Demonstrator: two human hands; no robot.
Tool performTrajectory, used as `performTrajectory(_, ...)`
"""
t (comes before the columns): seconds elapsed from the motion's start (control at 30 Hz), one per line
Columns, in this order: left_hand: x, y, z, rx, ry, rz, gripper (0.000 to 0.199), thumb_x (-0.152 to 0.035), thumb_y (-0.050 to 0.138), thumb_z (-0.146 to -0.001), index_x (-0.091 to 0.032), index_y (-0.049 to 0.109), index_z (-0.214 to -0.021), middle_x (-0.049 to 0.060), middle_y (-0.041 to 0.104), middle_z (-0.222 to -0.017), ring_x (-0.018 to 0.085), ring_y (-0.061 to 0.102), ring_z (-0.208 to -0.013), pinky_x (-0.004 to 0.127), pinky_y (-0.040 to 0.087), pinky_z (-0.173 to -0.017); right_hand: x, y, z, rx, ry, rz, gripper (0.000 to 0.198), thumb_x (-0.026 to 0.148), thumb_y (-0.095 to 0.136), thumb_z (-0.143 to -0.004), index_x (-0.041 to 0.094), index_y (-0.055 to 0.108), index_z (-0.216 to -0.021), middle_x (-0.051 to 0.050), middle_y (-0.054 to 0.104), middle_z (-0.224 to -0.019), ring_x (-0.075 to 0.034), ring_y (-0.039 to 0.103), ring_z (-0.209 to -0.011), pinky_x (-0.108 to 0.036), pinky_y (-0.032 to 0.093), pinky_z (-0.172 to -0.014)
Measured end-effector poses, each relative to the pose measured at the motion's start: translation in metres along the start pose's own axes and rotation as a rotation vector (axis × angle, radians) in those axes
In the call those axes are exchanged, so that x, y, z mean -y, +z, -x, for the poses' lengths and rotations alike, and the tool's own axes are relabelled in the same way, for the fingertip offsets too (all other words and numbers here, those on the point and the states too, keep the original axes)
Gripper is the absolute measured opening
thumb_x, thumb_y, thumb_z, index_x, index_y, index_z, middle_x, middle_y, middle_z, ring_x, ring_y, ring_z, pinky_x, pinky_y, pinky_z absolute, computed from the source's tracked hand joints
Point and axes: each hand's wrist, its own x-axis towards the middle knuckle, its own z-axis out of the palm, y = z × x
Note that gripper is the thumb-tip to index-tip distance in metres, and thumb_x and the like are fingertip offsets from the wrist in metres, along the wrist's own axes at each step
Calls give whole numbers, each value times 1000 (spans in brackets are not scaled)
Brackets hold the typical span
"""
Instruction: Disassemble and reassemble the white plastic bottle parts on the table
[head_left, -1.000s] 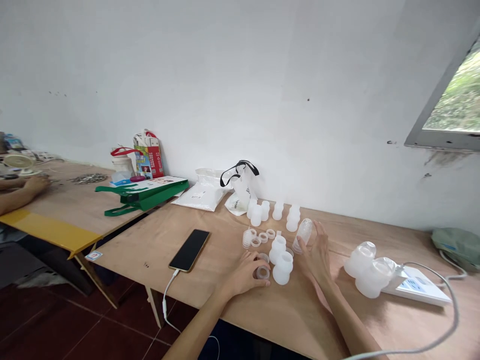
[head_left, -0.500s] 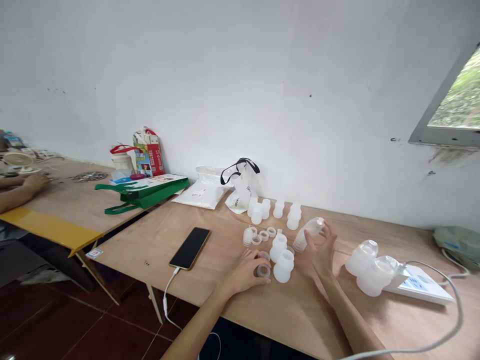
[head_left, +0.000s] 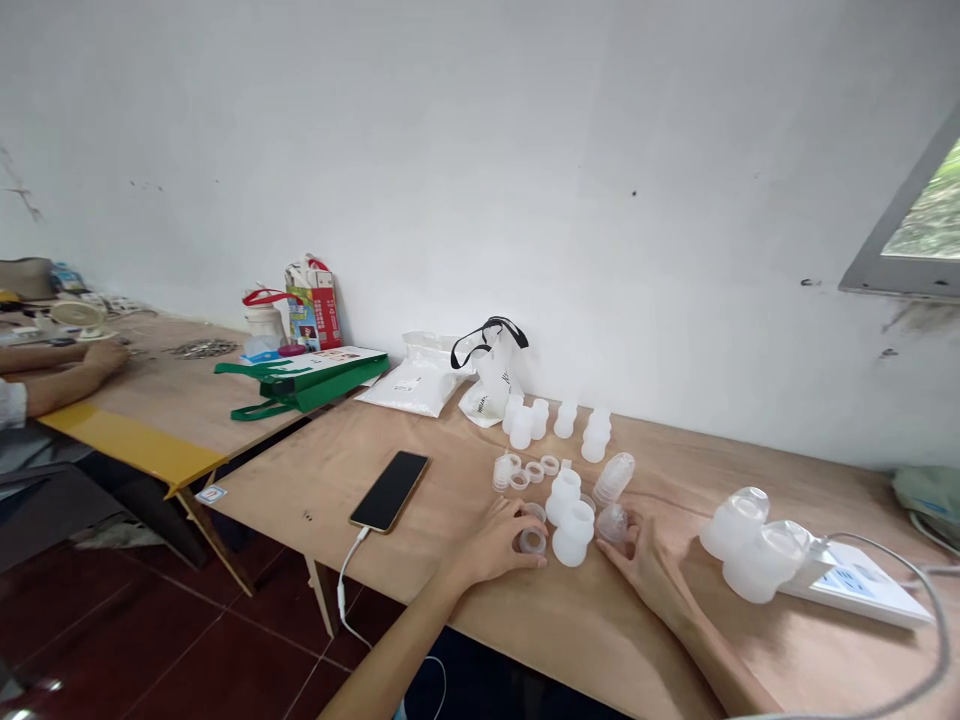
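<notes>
My left hand is curled around a small translucent ring at the table's front, with another ring partly hidden just behind it. A clear dome-shaped cap sits between the thumb and fingers of my right hand, low over the tabletop. Behind that cap a nested stack of clear caps leans to one side. Between my hands stand two frosted white bottles, narrow-waisted and open at the top. Several loose translucent rings lie beyond my left hand, beside a small stack of rings.
More frosted bottles stand at the back. Two capped bottles lie on the right by a white power strip. A phone, a white packet and a green bag are leftward. Another person's hand rests far left.
My right hand has let go of the cap stack and come nearer, now holding a single clear cap. My left hand stays at the ring. The view has swung slightly left.
</notes>
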Motion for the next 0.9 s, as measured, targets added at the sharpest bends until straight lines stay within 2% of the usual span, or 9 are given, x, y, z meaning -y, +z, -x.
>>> performTrajectory(0.1, 0, -1, 0, -2, 17, -13, 31, -36, 83, -85, -28, 71, -113, 5, 59, -119, 29, 53, -116, 42, 41, -104, 4, 5, -7, 158, 29, -22, 44, 48, 62, -84, 25, 47, -119, -3, 69, -94, -26, 70, -82, -43, 58, -78)
performTrajectory(0.2, -1, -2, -1, 11, 25, -9, 30, -35, 82, -86, -29, 71, -113, 5, 59, -120, 28, 53, -116, 43, 40, -106, 8, 12, -17, 228, 19, -39, 42, 40, 55, -87, 26, 47, -125, -7, 69, -108, -28, 69, -97, -46, 56, -90)
performTrajectory(0.33, -1, -2, -2, 9, 2, 4, 32, -30, 85, -83, -27, 72, -111, 6, 59, -120, 29, 52, -118, 43, 39, -107, 15, 24, -25, 250, -19, -48, 42, 27, 50, -86, 26, 47, -127, -8, 66, -124, -26, 65, -110, -44, 52, -96)
performTrajectory(0.43, 1, -1, -3, 16, -12, 13, 31, -29, 86, -82, -27, 72, -111, 6, 59, -120, 29, 52, -118, 43, 40, -107, 23, 31, -30, 267, -21, -46, 42, 22, 48, -85, 24, 48, -126, -9, 65, -126, -25, 64, -112, -40, 52, -95)
performTrajectory(0.6, 3, 0, -3, 23, -21, 23, 31, -31, 84, -84, -27, 72, -112, 6, 58, -118, 30, 52, -117, 44, 41, -106, 37, 35, -35, 261, 17, -35, 34, 26, 48, -90, 25, 52, -124, -7, 68, -117, -25, 66, -101, -39, 52, -89)
performTrajectory(0.77, -1, -2, -2, 24, -37, 11, 30, -31, 85, -83, -28, 72, -111, 5, 59, -118, 29, 52, -116, 45, 40, -106, 36, 33, -33, 212, 51, -46, 46, 27, 49, -89, 24, 45, -134, -9, 66, -124, -25, 67, -103, -41, 53, -90)
performTrajectory(0.9, -5, -4, 0, 31, -54, 13, 32, -32, 85, -83, -29, 72, -112, 5, 58, -121, 30, 52, -118, 45, 39, -107, 32, 26, -25, 159, 102, -38, 46, 36, 46, -93, 23, 42, -137, -11, 65, -125, -26, 67, -100, -42, 54, -90)
